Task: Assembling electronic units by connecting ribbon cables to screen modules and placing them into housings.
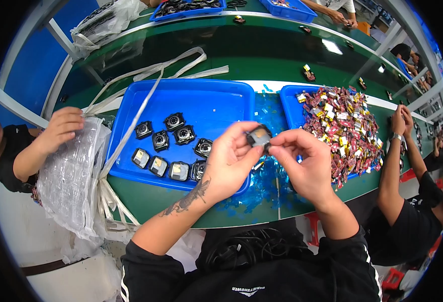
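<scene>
Between my hands, above the gap between two blue trays, is a small dark watch case [259, 137] with a grey face turned up. My left hand [231, 163] is closed round its left side, thumb along the lower edge. The fingers of my right hand [306, 158] pinch at its right edge; whether they also hold a small part is hidden. Beneath and left of my left hand lies the left blue tray [221, 98], with several black watch cases [174, 121], some showing round backs, others grey faces [179, 170].
At right, a blue tray [288, 108] is heaped with small red, yellow and white parts [345, 136]. Blue film scraps [254, 196] litter the green bench. Clear plastic trays [73, 176] and white straps [130, 128] stand left. Co-workers' hands [62, 128] are left, right and across.
</scene>
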The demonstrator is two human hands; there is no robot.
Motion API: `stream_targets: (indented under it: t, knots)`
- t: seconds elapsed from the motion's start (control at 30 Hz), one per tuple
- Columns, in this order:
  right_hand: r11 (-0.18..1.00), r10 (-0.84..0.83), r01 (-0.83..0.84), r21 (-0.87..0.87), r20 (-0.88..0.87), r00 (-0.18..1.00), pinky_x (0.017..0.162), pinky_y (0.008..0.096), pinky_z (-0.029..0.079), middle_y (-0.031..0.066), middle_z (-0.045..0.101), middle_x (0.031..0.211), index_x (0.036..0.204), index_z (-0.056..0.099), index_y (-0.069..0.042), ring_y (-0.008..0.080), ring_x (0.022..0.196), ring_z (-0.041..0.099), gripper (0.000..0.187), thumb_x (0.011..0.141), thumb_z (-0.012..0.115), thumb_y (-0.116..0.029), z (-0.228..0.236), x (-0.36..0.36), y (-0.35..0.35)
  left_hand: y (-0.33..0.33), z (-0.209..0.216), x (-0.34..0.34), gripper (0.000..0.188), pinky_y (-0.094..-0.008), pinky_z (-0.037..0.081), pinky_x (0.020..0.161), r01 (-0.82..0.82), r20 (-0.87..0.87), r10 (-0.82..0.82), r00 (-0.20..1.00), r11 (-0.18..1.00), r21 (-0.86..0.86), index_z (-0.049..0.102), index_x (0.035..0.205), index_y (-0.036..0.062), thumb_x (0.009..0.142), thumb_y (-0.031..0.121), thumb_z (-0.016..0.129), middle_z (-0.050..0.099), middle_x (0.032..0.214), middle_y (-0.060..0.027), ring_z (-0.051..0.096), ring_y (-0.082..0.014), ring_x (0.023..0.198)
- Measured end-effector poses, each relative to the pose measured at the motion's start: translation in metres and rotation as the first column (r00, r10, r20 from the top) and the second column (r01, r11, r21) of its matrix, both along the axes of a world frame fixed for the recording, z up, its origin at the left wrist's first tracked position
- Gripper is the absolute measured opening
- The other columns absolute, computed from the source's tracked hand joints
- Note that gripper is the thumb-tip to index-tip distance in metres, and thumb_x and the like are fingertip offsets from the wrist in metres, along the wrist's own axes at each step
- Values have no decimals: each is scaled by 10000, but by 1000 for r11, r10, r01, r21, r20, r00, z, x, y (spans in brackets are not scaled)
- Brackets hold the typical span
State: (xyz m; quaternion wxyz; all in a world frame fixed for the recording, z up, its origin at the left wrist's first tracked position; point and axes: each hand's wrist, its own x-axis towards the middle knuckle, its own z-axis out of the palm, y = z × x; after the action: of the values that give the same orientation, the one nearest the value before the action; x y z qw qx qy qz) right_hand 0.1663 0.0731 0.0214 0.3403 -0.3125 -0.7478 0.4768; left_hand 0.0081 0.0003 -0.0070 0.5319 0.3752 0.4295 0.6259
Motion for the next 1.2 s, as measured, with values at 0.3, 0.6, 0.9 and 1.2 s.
stream_targets:
  t: [0.3, 0.6, 0.9, 1.2]
  knots:
    - [955, -94, 61, 289, 101, 990, 449, 226, 334, 27, 640, 684, 863, 698, -29, 53, 503, 445, 109, 763, 737, -9, 12, -4, -2, -3, 0, 2, 469, -287, 416, 1014, 161, 77, -169, 983, 983, 93, 366, 1409, -66, 950, -43, 462, 545, 1300, -143, 523, -161, 1201]
    - [962, -122, 91, 256, 109, 987, 438, 235, 352, 48, 668, 700, 830, 698, -27, 73, 481, 460, 77, 761, 729, -13, 22, -9, -5, -6, 6, 7, 480, -318, 412, 1045, 118, -14, -117, 993, 987, 105, 352, 1410, -82, 950, -34, 481, 536, 1310, -166, 515, -201, 1231]
    - [863, -100, 33, 504, 106, 989, 541, 349, 437, 59, 619, 659, 729, 604, -42, 230, 572, 597, 120, 725, 713, 8, 24, -10, -3, -10, 4, 10, 475, -278, 416, 996, 119, -61, -111, 992, 984, 136, 322, 1441, -52, 978, -26, 428, 524, 1319, -141, 525, -157, 1187]
    - [859, -98, 90, 505, -10, 995, 614, 360, 413, 96, 490, 745, 755, 496, -41, 275, 684, 501, 262, 666, 732, 28, 14, -10, 6, -8, 8, 14, 487, -279, 412, 992, 147, -77, -137, 988, 979, 140, 295, 1455, -32, 982, -29, 410, 520, 1333, -123, 505, -145, 1204]
